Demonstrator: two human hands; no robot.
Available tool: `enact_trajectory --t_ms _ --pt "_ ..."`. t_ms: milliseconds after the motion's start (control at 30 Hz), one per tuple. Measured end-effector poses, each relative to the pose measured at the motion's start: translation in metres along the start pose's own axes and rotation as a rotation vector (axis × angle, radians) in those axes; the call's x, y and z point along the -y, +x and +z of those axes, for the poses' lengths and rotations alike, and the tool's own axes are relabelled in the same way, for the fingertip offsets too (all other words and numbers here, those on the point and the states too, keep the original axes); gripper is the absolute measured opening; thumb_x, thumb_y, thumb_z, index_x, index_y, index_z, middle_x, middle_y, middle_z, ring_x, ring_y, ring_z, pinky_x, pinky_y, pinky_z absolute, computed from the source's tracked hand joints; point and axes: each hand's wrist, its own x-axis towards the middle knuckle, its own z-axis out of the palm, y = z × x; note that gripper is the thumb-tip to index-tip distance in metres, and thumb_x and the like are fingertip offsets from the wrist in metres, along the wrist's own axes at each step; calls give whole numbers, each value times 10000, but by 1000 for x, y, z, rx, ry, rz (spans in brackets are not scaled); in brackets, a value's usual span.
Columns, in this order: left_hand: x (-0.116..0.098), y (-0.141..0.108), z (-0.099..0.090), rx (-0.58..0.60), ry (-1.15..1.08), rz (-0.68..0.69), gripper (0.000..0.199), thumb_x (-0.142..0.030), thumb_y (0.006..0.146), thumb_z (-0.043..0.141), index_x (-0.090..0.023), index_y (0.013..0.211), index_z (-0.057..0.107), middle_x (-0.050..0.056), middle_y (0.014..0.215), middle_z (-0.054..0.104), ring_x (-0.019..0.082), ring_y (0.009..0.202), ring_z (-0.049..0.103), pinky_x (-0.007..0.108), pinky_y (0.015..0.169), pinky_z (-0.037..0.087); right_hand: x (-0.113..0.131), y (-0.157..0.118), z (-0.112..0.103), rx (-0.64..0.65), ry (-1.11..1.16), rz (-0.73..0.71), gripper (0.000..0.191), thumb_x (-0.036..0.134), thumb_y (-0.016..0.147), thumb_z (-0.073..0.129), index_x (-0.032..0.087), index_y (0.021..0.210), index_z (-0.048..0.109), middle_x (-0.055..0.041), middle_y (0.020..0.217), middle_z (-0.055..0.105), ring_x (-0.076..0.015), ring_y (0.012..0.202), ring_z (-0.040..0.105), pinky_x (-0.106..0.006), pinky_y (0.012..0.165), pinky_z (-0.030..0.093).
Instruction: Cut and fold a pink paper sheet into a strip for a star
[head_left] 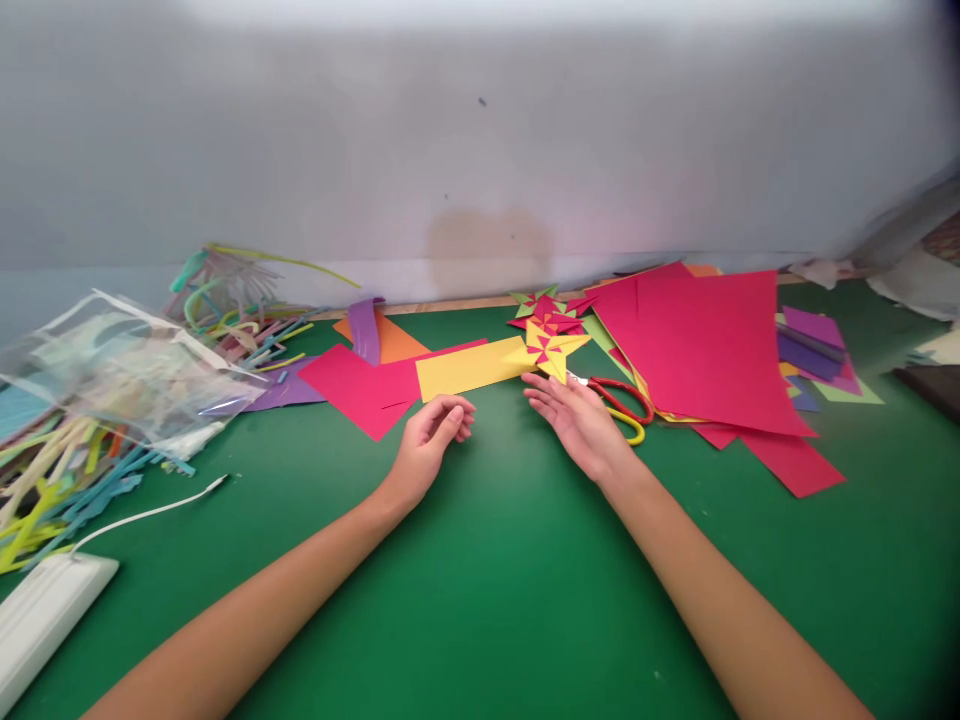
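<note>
Probably set at the back for easy reach, with star (546, 350) overlapping yellow strip (469, 368). Just by the star with right hand (574, 420), palm open, gripping nothing, contact unclear; at the strip's near edge with left hand (431, 445), loosely half-curled, apparently empty. Mostly hidden behind hand and star: blades of scissors (609, 383). Cut off at left: white box (56, 600).

I look through one head-worn camera, forward and down, close over the counter (480, 580) in the lower frame, wall (300, 130) filling the top.
</note>
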Motion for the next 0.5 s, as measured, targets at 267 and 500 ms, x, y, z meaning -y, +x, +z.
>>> enact_trajectory --t_ms 267,500 --pt "0 0 -1 -24 16 -15 277 -439 1016 648 -172 1007 719 34 882 678 145 766 627 263 718 509 1 0 -6 -52 183 97 68 223 952 714 195 894 692 -163 1208 802 -264 1133 778 -347 1041 624" --pt "-1 0 0 7 66 -25 271 -430 1024 636 -177 983 726 23 854 671 138 754 631 254 714 501 4 11 -3 -164 135 41 97 83 921 684 173 887 701 -125 1010 839 -204 910 819 -296 941 659"
